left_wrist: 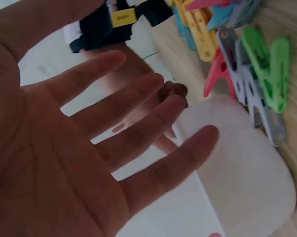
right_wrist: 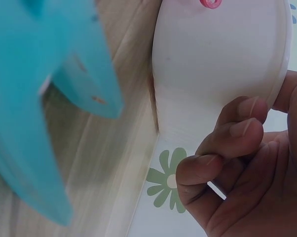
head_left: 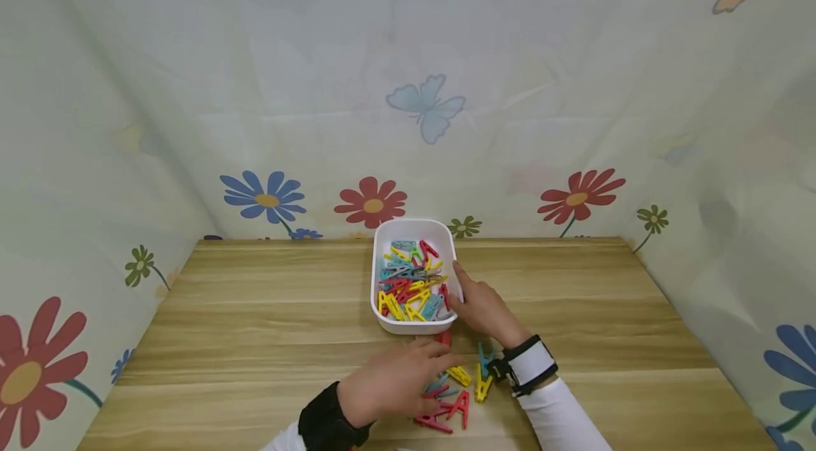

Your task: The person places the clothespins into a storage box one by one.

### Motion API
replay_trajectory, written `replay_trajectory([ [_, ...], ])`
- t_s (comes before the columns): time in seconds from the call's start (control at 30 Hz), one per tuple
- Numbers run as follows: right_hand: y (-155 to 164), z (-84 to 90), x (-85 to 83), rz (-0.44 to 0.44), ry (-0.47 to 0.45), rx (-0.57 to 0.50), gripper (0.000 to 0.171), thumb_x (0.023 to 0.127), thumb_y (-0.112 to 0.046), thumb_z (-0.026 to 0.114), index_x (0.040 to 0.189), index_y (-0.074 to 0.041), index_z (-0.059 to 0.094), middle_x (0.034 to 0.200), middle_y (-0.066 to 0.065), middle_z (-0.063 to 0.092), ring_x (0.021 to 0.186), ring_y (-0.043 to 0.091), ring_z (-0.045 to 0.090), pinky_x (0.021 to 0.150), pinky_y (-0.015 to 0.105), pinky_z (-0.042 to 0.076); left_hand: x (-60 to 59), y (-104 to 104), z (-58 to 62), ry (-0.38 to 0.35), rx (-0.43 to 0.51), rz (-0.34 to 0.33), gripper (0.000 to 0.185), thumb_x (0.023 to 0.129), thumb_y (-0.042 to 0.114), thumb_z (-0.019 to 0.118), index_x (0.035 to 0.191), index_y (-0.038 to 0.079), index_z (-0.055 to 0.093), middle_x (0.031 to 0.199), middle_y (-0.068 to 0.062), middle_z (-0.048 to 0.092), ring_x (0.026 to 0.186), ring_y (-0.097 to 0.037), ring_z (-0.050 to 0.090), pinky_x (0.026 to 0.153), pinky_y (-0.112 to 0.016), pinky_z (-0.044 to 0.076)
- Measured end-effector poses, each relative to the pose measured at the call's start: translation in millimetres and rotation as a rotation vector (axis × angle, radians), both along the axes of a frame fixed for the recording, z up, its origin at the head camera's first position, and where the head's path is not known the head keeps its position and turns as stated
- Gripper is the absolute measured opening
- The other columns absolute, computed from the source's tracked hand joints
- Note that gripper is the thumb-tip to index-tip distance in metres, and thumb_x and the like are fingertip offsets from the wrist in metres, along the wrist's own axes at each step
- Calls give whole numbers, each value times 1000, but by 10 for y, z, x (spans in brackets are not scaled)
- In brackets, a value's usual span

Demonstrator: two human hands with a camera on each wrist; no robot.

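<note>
So in the head view there's a white tub (head_left: pixel 414 328) with a heap of pegs (head_left: pixel 401 287) in it, plus loose pegs (head_left: pixel 462 405) on the woodgrain table (head_left: pixel 287 316) just on its near side. Left hand (head_left: pixel 394 377) is over those, right hand (head_left: pixel 486 306) is at the tub's right edge. My read: the step in hand is going for the loose ones while the tub's steadied, so the next move calls for left fingers closing on one. Left wrist view: fingers spread, holding nothing; V-shaped green peg (left_wrist: pixel 263 71) and slim grey peg (left_wrist: pixel 257 89), both plastic-looking, near the tub's smooth rounded end. Right wrist view: fingers curled, pinching the tub's rim; a smooth blue peg (right_wrist: pixel 15 103) looms near it.
</note>
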State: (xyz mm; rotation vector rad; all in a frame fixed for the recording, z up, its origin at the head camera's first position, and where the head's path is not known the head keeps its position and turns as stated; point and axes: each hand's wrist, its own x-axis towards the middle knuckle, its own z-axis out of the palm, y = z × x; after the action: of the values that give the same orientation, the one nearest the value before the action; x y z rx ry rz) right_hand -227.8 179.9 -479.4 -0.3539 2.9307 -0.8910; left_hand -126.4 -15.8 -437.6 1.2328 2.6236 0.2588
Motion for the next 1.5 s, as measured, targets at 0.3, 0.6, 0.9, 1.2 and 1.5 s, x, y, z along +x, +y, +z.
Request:
replay_trajectory([
  [0.3,0,11,6,-11,-26,-7,70,97,-24,59,156,-6,26,65,5,46,54,17,45,51,29,35,-10,64,-247,1,-77,41,48,77,30,83,121,29,66,115,9,62,97,-7,56,81,-24,50],
  [0.6,11,22,13,-3,9,13,69,96,-23,59,154,-3,28,66,5,48,56,18,47,51,29,34,-31,96,-351,-9,-70,35,38,78,27,82,113,32,70,112,14,67,93,-5,51,69,-21,44],
  [0.9,15,16,12,-3,11,22,70,96,-24,59,154,-3,28,71,6,54,61,19,50,54,30,37,-3,122,-387,72,-58,-8,28,80,32,79,107,30,71,100,15,66,88,-4,52,69,-20,44],
  [1.2,1,16,3,-6,1,9,70,96,-25,59,155,-5,27,67,6,51,58,18,49,52,30,36,14,141,-395,55,-55,7,23,87,33,73,109,29,71,104,13,68,89,-3,55,72,-21,46],
  [1.5,-5,0,24,3,18,10,69,96,-23,60,154,-2,30,71,8,55,61,19,50,56,31,38,-3,142,-416,55,-51,3,19,88,31,72,108,28,71,98,13,66,83,-1,54,70,-21,46],
])
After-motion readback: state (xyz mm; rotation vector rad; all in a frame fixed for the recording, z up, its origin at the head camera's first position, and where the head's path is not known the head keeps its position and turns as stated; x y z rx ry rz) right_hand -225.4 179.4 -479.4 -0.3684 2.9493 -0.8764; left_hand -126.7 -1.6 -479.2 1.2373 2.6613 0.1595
